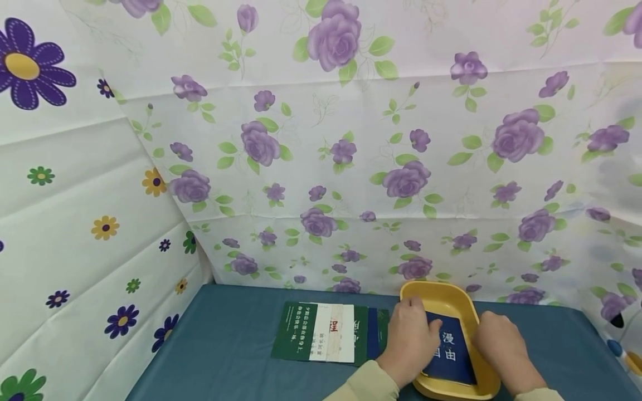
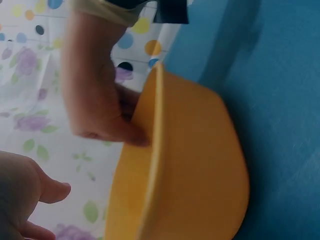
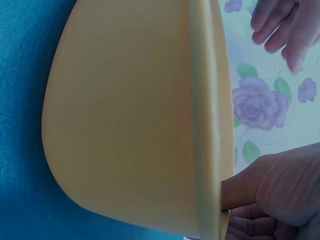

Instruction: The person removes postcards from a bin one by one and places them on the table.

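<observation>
A yellow plastic basin (image 1: 463,301) stands on the table, and a dark blue card (image 1: 453,348) with white Chinese characters lies inside it. My left hand (image 1: 411,337) is over the basin's left side, its fingers loosely bent and its thumb stretched toward the card; nothing shows in its grasp. At the right side, my right hand (image 1: 501,345) reaches over the rim. In the left wrist view the right hand (image 2: 102,105) dips its fingers into the basin, with fingertips partly hidden by the wall. I cannot tell whether the right fingers pinch anything.
Left of the basin, overlapping cards lie in a row: a green card (image 1: 293,331), a white card (image 1: 328,334) with red and black print, and a dark blue card (image 1: 373,334). A flowered cloth wall (image 1: 321,167) rises behind the blue-green table (image 1: 241,334).
</observation>
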The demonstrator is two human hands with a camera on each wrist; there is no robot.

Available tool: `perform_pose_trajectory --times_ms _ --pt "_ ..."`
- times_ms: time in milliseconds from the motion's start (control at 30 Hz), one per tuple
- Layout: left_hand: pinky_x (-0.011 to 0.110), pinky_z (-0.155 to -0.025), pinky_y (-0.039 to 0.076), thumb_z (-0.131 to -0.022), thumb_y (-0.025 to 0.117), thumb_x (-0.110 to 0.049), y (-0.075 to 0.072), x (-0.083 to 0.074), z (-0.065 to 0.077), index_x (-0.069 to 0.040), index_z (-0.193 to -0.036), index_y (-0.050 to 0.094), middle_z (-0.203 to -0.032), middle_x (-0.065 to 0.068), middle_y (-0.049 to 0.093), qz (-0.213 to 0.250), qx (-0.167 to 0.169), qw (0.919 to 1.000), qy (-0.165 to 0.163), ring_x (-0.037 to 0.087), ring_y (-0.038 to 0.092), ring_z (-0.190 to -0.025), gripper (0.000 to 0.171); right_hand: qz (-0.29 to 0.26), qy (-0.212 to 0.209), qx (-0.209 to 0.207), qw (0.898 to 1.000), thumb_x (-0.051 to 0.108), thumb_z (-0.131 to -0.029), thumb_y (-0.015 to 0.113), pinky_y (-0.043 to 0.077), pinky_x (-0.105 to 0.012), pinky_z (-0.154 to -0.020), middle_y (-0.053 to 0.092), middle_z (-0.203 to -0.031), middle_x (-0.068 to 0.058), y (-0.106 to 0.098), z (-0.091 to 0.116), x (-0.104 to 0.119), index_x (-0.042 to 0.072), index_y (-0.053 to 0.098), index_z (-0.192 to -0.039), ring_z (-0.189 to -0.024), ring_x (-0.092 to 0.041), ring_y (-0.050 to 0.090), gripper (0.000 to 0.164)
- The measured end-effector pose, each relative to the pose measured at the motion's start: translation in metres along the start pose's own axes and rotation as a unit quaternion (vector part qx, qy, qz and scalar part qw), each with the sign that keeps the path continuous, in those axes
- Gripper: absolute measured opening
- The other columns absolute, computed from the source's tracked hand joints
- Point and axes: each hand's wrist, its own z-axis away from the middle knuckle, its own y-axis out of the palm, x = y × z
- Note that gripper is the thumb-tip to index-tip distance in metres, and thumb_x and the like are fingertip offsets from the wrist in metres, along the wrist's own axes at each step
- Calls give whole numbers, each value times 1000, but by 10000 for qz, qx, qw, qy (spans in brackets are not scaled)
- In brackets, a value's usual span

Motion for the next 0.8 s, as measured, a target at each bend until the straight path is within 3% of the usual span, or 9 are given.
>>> perform_pose_trajectory --times_ms 133,300,433,567,800 --pt "23 -69 46 -85 63 -49 11 -7 0 -10 -117 54 -100 1 54 -182 331 9993 -65 10 53 -92 52 -19 29 114 9999 3 -78 54 44 -36 -48 50 -60 -8 -1 0 1 -1 55 -75 -52 -19 52 6" --pt "22 -63 45 -84 64 -47 24 -13 0 -12 -105 55 -85 -1 50 7 754 9970 -177 9 51 -76 42 -43 63 238 9997 4 -81 53 43 -35 -47 49 -59 -8 -2 0 2 -1 56 -76 -51 -18 51 7" --pt "22 -60 45 -84 65 -45 34 -16 0 -9 -109 56 -80 0 52 -124 942 9951 -275 10 53 -68 45 -57 43 221 9997 4 -81 52 42 -35 -47 48 -59 -8 -2 1 2 0 55 -74 -51 -19 50 8" --pt "23 -64 46 -81 68 -46 42 -19 -1 -6 -120 54 -88 3 58 -583 1143 9910 -378 11 56 -76 58 -88 31 225 9997 4 -81 51 41 -34 -47 48 -59 -8 -2 2 2 1 54 -74 -51 -19 50 8" --pt "24 -75 45 -78 67 -53 56 -16 -1 -5 -125 53 -108 4 58 -1305 1308 9825 -218 16 53 -93 68 -91 62 218 9997 4 -81 52 42 -36 -48 49 -61 -8 -3 3 2 1 54 -75 -53 -20 51 7"
